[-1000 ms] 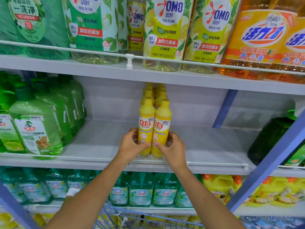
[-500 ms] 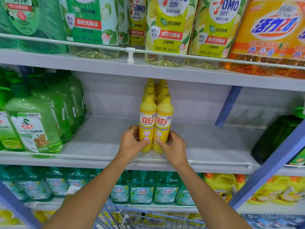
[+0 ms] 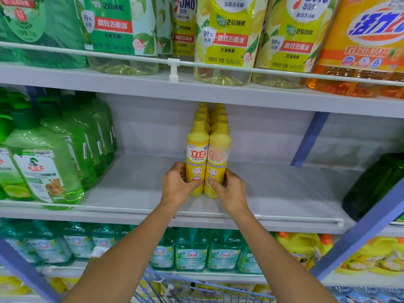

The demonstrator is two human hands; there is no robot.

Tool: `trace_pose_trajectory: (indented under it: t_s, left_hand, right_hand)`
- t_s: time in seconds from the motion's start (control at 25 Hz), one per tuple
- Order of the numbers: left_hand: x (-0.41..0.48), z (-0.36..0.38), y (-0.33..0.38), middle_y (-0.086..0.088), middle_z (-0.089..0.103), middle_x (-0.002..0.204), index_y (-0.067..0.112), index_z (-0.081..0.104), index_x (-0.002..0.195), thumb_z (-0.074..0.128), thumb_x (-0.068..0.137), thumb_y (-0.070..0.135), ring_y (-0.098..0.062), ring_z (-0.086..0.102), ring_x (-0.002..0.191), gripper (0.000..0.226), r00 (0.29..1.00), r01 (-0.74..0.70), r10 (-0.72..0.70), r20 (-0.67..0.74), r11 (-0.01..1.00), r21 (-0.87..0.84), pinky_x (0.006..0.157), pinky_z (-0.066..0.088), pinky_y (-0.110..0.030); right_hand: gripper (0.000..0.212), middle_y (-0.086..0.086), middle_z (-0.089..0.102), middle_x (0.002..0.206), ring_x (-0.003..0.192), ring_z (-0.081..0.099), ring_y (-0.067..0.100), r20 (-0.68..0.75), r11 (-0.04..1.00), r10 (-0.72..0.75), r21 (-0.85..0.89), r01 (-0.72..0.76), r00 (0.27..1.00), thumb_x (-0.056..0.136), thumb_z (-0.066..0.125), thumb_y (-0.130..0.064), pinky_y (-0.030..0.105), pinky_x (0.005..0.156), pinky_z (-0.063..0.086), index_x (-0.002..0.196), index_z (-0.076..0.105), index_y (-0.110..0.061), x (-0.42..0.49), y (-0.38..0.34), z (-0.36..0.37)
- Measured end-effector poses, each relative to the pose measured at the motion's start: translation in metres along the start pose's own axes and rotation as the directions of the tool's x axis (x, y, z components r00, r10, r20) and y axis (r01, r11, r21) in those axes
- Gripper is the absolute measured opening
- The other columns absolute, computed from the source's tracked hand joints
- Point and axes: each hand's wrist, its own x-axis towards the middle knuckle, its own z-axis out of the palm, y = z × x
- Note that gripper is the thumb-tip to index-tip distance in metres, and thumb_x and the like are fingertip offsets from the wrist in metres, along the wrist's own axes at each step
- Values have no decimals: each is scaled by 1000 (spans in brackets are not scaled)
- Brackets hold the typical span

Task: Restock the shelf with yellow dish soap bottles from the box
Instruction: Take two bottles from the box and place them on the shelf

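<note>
At far left, green pump bottles point(image 3: 43, 167) packed up to the front rail point(image 3: 295, 218); next, bare shelf board point(image 3: 135, 186), open room as far as the left hand point(image 3: 178, 185), curled round the left yellow bottle point(image 3: 196, 158), thumb across its front; touching it, the right yellow bottle point(image 3: 218, 160), gripped likewise by the right hand point(image 3: 229, 191); both upright near the front edge, heading a double row point(image 3: 215, 114) running back; open board again rightward; blue upright point(image 3: 310, 138) behind; dark green bottle point(image 3: 376, 184) closing off the far right end
</note>
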Motion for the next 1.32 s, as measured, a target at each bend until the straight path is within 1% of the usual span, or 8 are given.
trace_pose_trajectory:
  t_s: [0.24, 0.44, 0.56, 0.68, 0.96, 1.08, 1.2, 1.32]
  left_hand:
    - [1, 2, -1, 4, 71, 98, 13, 64, 112, 94, 66, 22, -12, 70, 87, 56, 1000, 3, -3, -1, 1000, -6, 78, 56, -23]
    - [0, 3, -3, 2, 72, 101, 13, 64, 112, 94, 66, 23, -14, 71, 89, 56, 1000, -5, 5, -10, 1000, -4, 80, 58, -27]
    - [0, 3, -2, 4, 71, 100, 12, 63, 114, 94, 67, 23, -11, 70, 88, 57, 1000, -7, 7, 1, 1000, -9, 77, 55, -21]
    - [1, 2, -3, 2, 71, 102, 11, 64, 114, 94, 67, 20, -10, 69, 88, 57, 1000, -9, 9, 12, 1000, -21, 78, 56, -22]
    - [3, 0, -5, 5, 69, 102, 11, 63, 118, 92, 69, 21, -6, 67, 86, 57, 999, -19, 19, 50, 1000, -9, 71, 50, -8]
    - [4, 0, -5, 5, 68, 101, 10, 63, 117, 92, 69, 18, -5, 66, 84, 57, 998, -20, 21, 53, 1000, -10, 73, 54, -13]
    - [5, -2, -5, 3, 70, 102, 10, 64, 117, 93, 68, 19, -8, 68, 84, 58, 998, -25, 24, 66, 1000, 8, 72, 53, -12]
    - [13, -6, -4, -2, 72, 109, 12, 64, 117, 94, 65, 23, -19, 70, 93, 61, 993, 1, -6, 117, 999, 38, 85, 60, -33]
  right_hand:
    - [49, 0, 74, 113, 99, 70, 18, 1, 1000, 12, -11, -12, 1000, 83, 81, -40, 40, 90, 59, 123, 65, -18, 3, 1, 2]
    - [47, 0, 74, 114, 101, 70, 17, 6, 1000, 20, -15, -20, 1000, 84, 81, -36, 39, 93, 58, 124, 65, -18, 1, -3, 0]
    - [47, 0, 74, 114, 101, 70, 17, 8, 1000, 20, -20, -20, 1000, 84, 81, -37, 38, 92, 58, 124, 65, -18, 1, -3, 0]
    - [48, 0, 74, 114, 100, 70, 18, 4, 999, 29, -34, -28, 1000, 83, 81, -39, 40, 91, 59, 123, 66, -20, 2, -1, -1]
    - [48, 1, 73, 116, 103, 70, 19, 16, 998, 47, -33, -47, 999, 84, 81, -37, 41, 94, 58, 125, 65, -18, 1, -4, -4]
    - [49, 0, 74, 116, 102, 70, 18, 25, 998, 48, -50, -46, 999, 83, 81, -38, 41, 93, 58, 125, 65, -18, 1, -4, -5]
    - [47, -1, 74, 115, 100, 70, 16, 31, 997, 45, -63, -43, 999, 83, 82, -36, 37, 93, 58, 123, 67, -17, -1, -9, -10]
    - [46, 0, 74, 115, 95, 66, 12, 73, 988, 80, -135, -70, 994, 83, 83, -34, 26, 89, 54, 121, 68, -14, 0, -23, -19]
